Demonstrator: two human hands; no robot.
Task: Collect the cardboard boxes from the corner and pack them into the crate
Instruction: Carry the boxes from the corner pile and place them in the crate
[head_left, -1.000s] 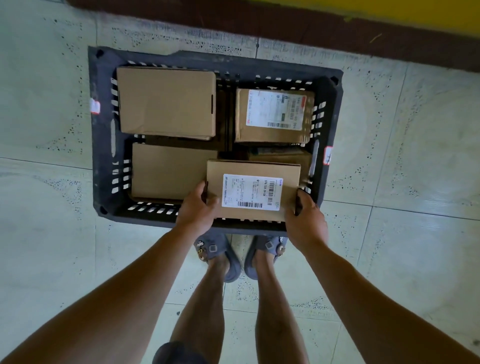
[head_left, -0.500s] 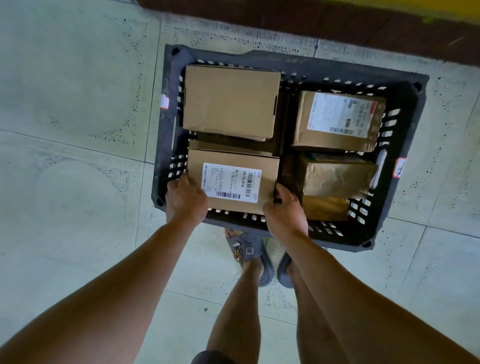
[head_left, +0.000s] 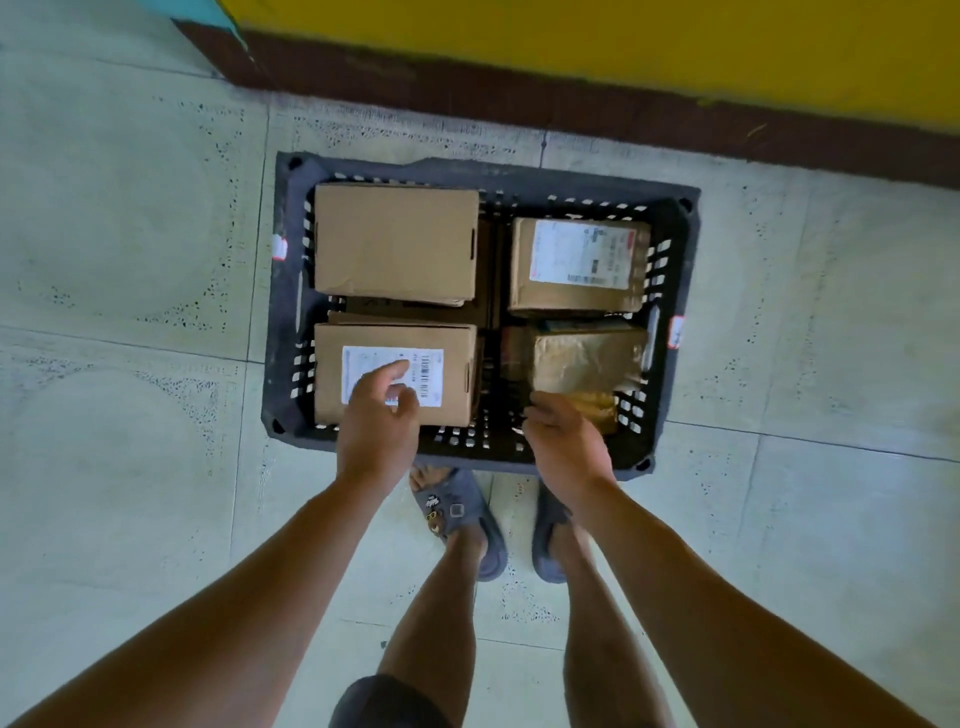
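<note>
Four boxes in crate (head_left: 283, 332); labelled box (head_left: 363, 343) near-left, plain box (head_left: 396, 241) behind it.

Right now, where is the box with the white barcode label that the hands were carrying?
In the head view, the barcode-labelled box lies in the black crate's near-left corner, in front of the plain box, with the left hand over it.

boxes (head_left: 396, 241): 4+ | crate (head_left: 670, 332): 1 | hands (head_left: 376, 421): 2 | sandals (head_left: 462, 519): 2

Black slotted crate (head_left: 283, 332), brown cardboard boxes (head_left: 396, 241), white barcode label (head_left: 415, 364), pale speckled floor tiles (head_left: 130, 249), yellow wall (head_left: 623, 36)
</note>
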